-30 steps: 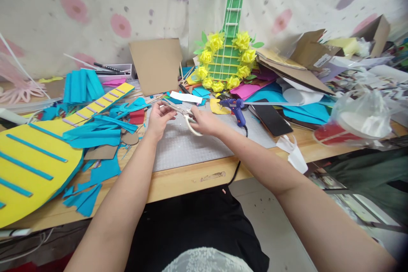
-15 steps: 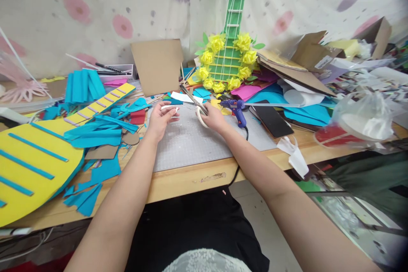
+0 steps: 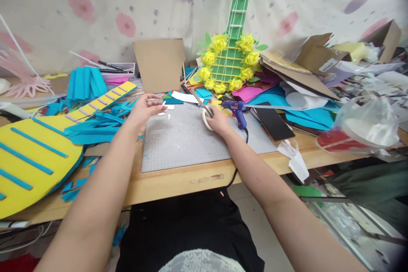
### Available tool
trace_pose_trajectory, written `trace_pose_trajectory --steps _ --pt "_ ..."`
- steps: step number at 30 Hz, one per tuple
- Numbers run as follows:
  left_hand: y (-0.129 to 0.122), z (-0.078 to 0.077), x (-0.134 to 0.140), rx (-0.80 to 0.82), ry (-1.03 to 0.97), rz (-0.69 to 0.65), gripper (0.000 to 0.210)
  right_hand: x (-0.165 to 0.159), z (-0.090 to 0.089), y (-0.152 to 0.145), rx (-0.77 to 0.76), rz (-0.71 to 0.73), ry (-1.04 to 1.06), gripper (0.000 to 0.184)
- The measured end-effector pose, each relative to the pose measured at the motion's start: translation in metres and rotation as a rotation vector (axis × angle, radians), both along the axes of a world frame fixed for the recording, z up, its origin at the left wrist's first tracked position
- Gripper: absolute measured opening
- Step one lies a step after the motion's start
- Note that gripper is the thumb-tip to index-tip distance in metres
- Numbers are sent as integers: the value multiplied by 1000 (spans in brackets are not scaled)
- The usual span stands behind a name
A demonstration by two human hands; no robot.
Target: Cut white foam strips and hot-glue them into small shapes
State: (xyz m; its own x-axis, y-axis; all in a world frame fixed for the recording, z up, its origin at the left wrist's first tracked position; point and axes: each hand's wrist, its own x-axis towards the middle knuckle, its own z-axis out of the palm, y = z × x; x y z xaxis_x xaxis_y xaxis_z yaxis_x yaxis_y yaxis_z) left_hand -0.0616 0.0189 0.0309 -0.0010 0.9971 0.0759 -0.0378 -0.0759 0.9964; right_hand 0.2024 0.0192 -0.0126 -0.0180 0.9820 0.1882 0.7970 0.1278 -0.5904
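Scissors [image 3: 202, 103], mid-frame, gripped in curled fingers of right hand [image 3: 219, 121]; drawn apart from left hand [image 3: 143, 112] since a second ago. Seemingly pinched in nearly closed left fingers, left of centre: small white scrap [image 3: 163, 103]. White bits [image 3: 170, 107] on grey mat [image 3: 185, 140]. Probably between cuts.

The scissors [image 3: 205, 120] have white handles; the mat [image 3: 188, 144] is grey and gridded. At nine o'clock a yellow panel [image 3: 38, 153] bears blue stripes [image 3: 27, 159]; at one, yellow flowers [image 3: 219, 43] edge a green guitar shape [image 3: 236, 32].
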Motion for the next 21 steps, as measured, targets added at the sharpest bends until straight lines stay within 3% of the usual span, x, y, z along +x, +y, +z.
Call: trace_pose_trajectory --steps 4,6,8,13,17,21 --pt "7 7 -22 70 503 17 40 0 0 1 4 2 -5 21" --pt "6 1 -25 119 752 6 33 -1 1 0 -5 -3 -23 21" --pt "2 -11 -22 168 917 80 30 -2 3 -1 -13 -1 -26 20" --pt "-2 -37 -10 251 1075 56 34 -2 3 -3 -10 5 -11 20" --pt "-1 -41 -11 309 1139 86 39 -1 2 -2 -5 5 -12 21" --pt "1 -42 -14 332 1067 106 45 -1 3 -2 -3 13 -18 21"
